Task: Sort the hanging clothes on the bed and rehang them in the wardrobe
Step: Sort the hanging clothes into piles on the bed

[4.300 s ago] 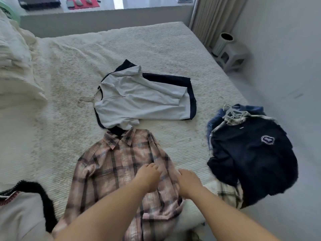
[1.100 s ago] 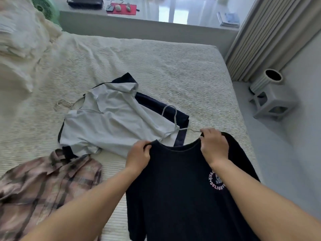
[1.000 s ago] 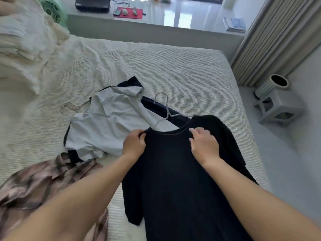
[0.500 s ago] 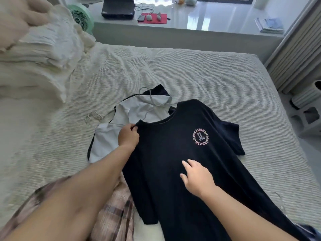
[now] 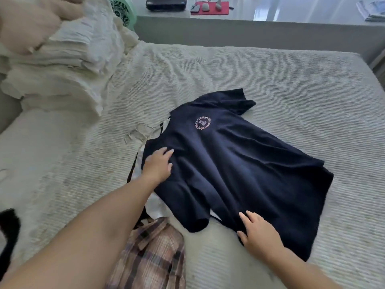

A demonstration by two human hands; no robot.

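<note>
Navy cotton lies flat under both your hands: the t-shirt [image 5: 239, 163] is spread on the bed [image 5: 291, 84], covering most of a pale top [image 5: 155, 202]. Your left hand [image 5: 158, 165] rests flat near its shoulder, fingers straight and close together; your right hand [image 5: 259, 233] presses the lower edge, fingers slightly spread, gripping nothing. The risk, as I judge it: smoothing may drag the garment beneath out of place, or tangle the thin wire hangers [image 5: 138, 132] poking out beside the collar. How many hangers there are, you cannot tell. Counted: one navy t-shirt, one pale top, one plaid shirt [image 5: 154, 257] by your left arm, two hands
</note>
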